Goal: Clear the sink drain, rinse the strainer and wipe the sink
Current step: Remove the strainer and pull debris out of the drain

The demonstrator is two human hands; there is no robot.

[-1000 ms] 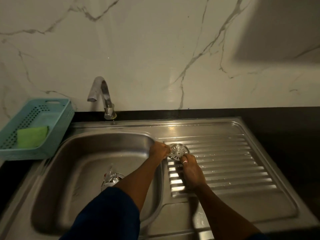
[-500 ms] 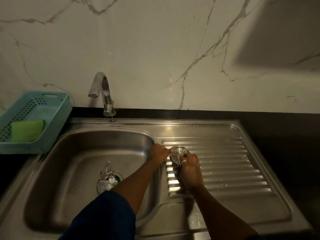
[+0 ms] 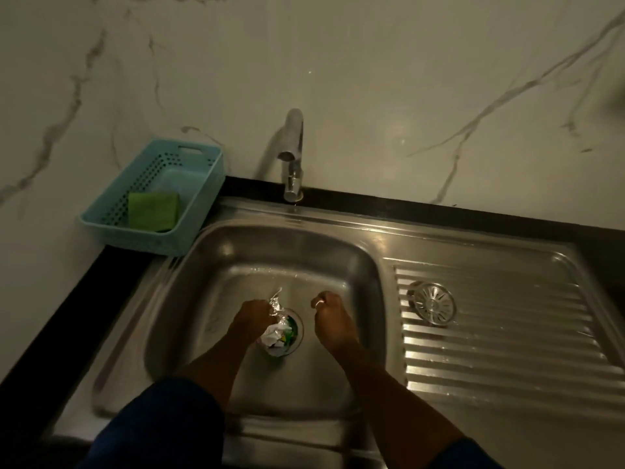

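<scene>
Gripping crumpled foil [image 3: 276,304] in the drain [image 3: 299,328], left hand [image 3: 252,316] fingers are closed; right hand [image 3: 333,319] fingers curl empty.

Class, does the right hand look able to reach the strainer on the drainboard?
Probably yes: the right hand hovers beside the drain, with only the sink rim between it and the strainer.

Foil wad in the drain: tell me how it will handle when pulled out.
Probably very light: the foil wad is thin, crinkled sheet. Likely to crush rather than spring back where the left hand pinches it. Water glints on the sink, so it may be slippery.
</scene>
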